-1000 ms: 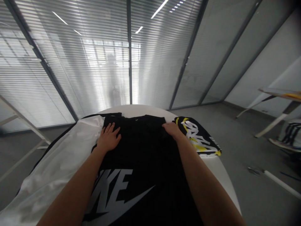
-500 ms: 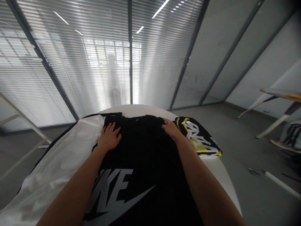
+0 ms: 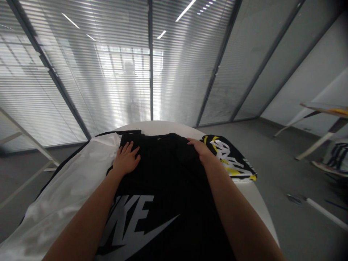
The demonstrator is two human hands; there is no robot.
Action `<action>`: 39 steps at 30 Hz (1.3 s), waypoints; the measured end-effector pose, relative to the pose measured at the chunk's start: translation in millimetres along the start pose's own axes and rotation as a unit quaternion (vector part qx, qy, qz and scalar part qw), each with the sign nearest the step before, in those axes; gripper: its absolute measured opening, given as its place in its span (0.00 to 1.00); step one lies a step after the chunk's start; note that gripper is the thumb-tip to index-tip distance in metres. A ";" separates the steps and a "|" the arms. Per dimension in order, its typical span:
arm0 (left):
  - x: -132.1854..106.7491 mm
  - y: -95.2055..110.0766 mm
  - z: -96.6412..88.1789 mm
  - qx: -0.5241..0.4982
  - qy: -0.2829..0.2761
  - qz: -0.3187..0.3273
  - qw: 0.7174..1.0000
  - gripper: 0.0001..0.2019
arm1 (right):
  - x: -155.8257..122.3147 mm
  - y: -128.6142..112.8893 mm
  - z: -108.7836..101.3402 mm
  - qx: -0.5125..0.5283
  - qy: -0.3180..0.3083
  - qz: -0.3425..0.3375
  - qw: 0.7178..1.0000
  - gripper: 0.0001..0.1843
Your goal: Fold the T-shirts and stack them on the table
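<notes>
A black T-shirt (image 3: 168, 174) with large grey lettering and a swoosh lies spread over a white table (image 3: 157, 127), its neckline at the far end. My left hand (image 3: 126, 159) rests flat on its upper left shoulder area, fingers spread. At the opposite shoulder, my right hand (image 3: 199, 148) grips the shirt's edge between fingers and thumb; the thumb is largely hidden. White satiny fabric (image 3: 70, 177) lies left of the T-shirt, over some dark cloth. Just beyond my right hand sits a folded black, yellow and white garment (image 3: 231, 159).
A glass partition with blinds (image 3: 130, 90) stands behind the table. On the left is a white metal frame (image 3: 29, 139). Another table (image 3: 323, 108) stands at the right, with a white tube (image 3: 326, 214) on the floor nearer me.
My right hand has shifted slightly to the right, drawing the T-shirt's shoulder outward with it. My left hand stays in place.
</notes>
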State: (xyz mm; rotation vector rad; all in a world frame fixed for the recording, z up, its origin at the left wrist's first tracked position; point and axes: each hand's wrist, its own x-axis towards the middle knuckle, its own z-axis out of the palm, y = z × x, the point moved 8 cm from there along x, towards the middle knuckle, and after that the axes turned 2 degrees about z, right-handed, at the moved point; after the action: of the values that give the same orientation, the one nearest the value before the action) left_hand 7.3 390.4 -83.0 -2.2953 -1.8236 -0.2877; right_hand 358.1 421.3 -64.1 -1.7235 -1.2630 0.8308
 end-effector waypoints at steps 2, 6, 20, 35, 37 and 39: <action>0.0 0.4 0.5 -0.002 -0.002 0.001 1.000 0.26 | 1.8 2.6 -2.7 0.085 0.004 0.010 0.996 0.27; 0.0 0.4 1.2 -0.006 0.000 0.001 1.000 0.26 | 2.7 -1.5 -9.3 0.117 0.036 -0.025 0.992 0.30; -4.1 25.1 -38.9 -0.082 0.119 -0.010 0.990 0.23 | -47.1 -86.7 33.0 -0.044 -0.057 -0.275 0.959 0.39; 5.9 43.0 -34.4 -0.704 -0.008 -0.081 0.706 0.27 | -121.7 -99.0 125.6 -0.223 -0.217 -0.426 0.850 0.42; 5.9 41.1 -33.5 -0.687 -0.003 -0.075 0.723 0.28 | -127.2 -98.0 128.3 -0.255 -0.223 -0.423 0.840 0.42; 6.6 40.2 -32.8 -0.661 0.001 -0.064 0.748 0.27 | -132.3 -98.1 130.2 -0.279 -0.228 -0.423 0.831 0.42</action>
State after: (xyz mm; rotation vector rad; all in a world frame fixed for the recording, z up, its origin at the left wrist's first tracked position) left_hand 47.0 378.8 -50.9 -2.7471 -2.0231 -2.2085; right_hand 167.8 340.0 -28.7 -1.1235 -2.5293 0.3297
